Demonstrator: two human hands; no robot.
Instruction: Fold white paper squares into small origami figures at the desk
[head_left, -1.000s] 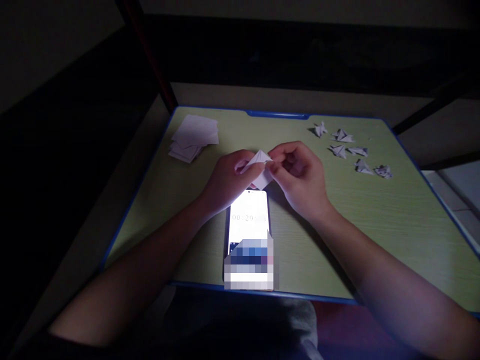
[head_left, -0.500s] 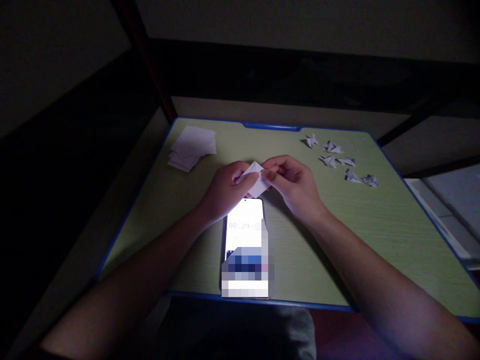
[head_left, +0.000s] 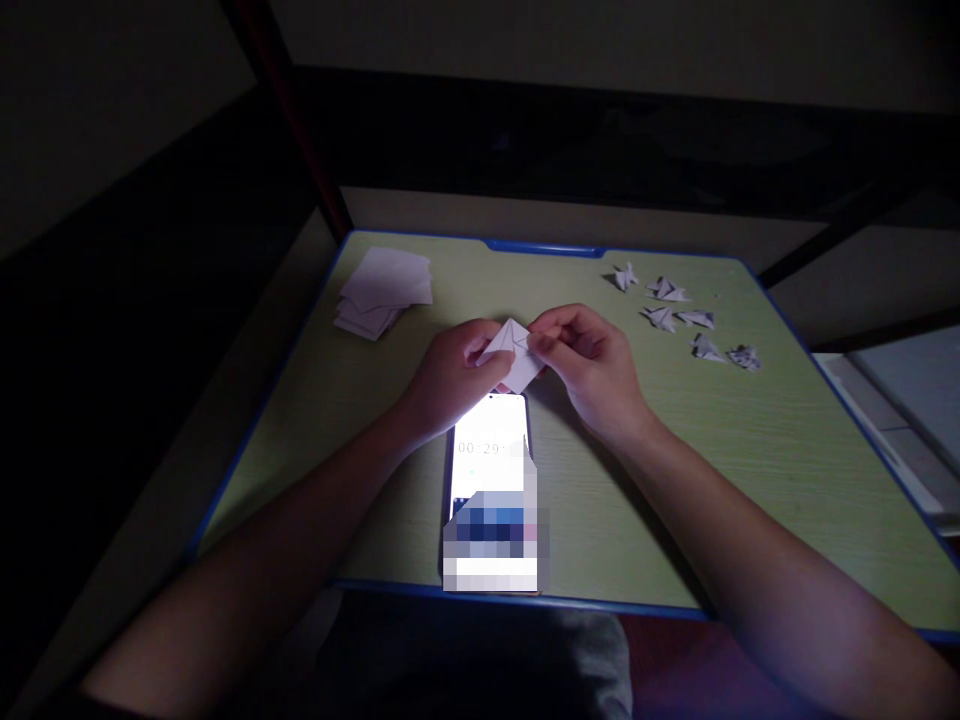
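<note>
A small, partly folded white paper (head_left: 514, 352) is held between both hands above the middle of a green tabletop (head_left: 750, 450). My left hand (head_left: 454, 375) grips its left side with curled fingers. My right hand (head_left: 589, 365) pinches its right corner between thumb and fingers. Just below the hands a lit phone (head_left: 489, 470) lies flat on the table, showing a timer.
A stack of white paper squares (head_left: 382, 292) sits at the back left. Several small folded paper figures (head_left: 679, 315) lie scattered at the back right. The table has a blue rim (head_left: 540, 248). The surroundings are dark, with a dark frame behind.
The hands have shifted slightly on the paper, the right pinch moving closer to the fold. The view dropped a little a second ago and has since held nearly still.
</note>
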